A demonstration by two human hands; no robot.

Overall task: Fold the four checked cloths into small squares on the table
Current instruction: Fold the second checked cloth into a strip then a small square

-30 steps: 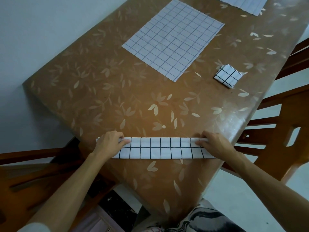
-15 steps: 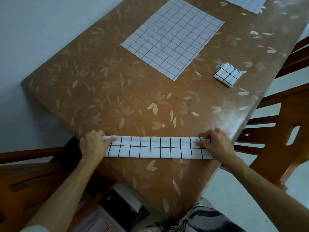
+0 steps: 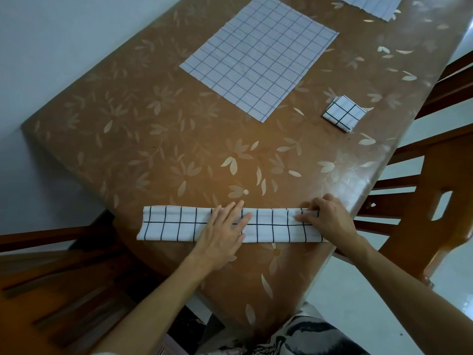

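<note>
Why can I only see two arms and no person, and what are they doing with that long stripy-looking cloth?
The camera sits on the person's head and looks down, so you see only their arms. The left hand lies flat on the middle of a checked cloth folded into a long strip. The right hand pinches the strip's right end. All this rests on a brown table with leaf patterns. Farther away lie one flat cloth, a finished small folded square, and part of another cloth at the top edge.
</note>
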